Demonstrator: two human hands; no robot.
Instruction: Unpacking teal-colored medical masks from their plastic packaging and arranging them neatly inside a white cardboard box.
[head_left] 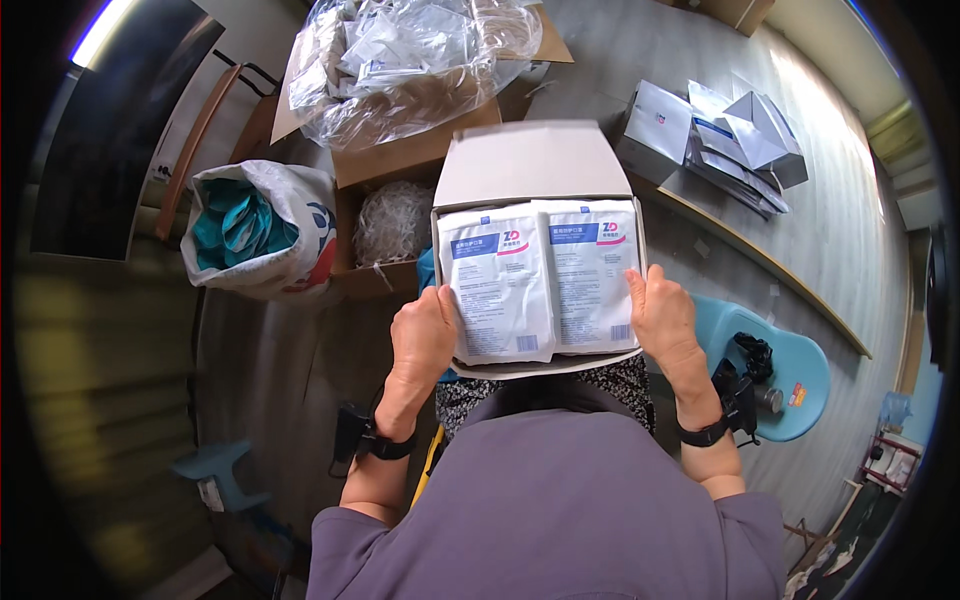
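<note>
An open carton (535, 168) rests at my lap, its pale lid raised on the far side. Two stacks of white packets with blue-and-pink print lie in it side by side, the left packet (497, 300) and the right packet (592, 290). My left hand (424, 330) grips the carton's left wall, and my right hand (662, 315) grips its right wall with the thumb over the rim. The fingers beneath the carton are hidden. Dark straps with small devices sit on both wrists.
Beyond the carton, a large cardboard box (340, 165) holds clear-bagged packets. A smaller box holds a tangle of clear strips (393, 222). A white sack (270, 270) with teal material stands left. Folded cartons (660, 120) lie far right; a blue stool (805, 365) carries small items.
</note>
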